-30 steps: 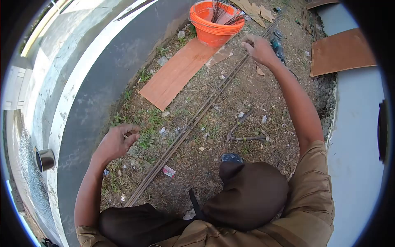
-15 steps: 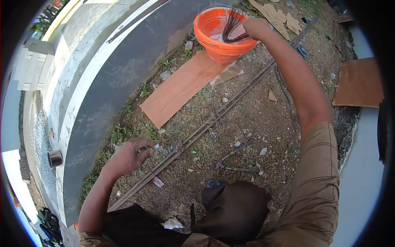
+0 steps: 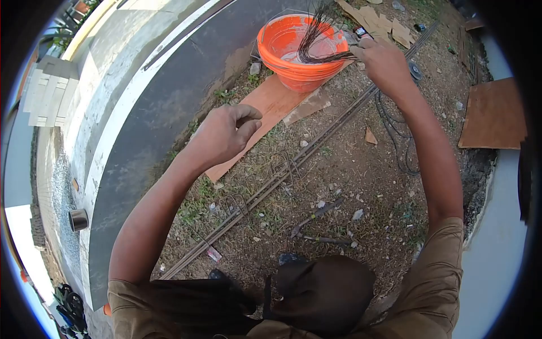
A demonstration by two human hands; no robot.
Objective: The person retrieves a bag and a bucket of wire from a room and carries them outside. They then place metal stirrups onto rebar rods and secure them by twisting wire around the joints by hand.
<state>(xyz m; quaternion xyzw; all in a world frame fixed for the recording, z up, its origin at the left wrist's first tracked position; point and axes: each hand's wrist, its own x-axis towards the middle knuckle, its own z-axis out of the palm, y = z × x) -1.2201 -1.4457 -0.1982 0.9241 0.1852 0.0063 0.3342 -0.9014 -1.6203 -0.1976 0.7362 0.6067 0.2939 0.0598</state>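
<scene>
Over the right rim of an orange bucket (image 3: pixel 296 79), my right hand (image 3: pixel 384 63) is closed on a bundle of thin dark tie wire (image 3: pixel 311 50). The bundle bends, with its loose ends fanning upward above the bucket. Pale residue coats the bucket's inside. My left hand (image 3: pixel 226 133) hangs above the near part of a reddish plywood strip (image 3: pixel 268 107). Its fingers are curled, with a gap between thumb and forefinger, and nothing shows in them.
Long thin steel bars (image 3: pixel 265 192) cross the ground diagonally. A hammer (image 3: pixel 319 217) lies nearby. A low dark wall (image 3: pixel 152 113) curves along the left, with a handsaw (image 3: pixel 175 39) on its ledge. Cardboard pieces (image 3: pixel 389 25) lie at the back; a brown board (image 3: pixel 492 116) stands right.
My left hand has risen forward and right, from near the bars to over the plywood. My right hand has drawn slightly right and nearer me, still holding the wire.
</scene>
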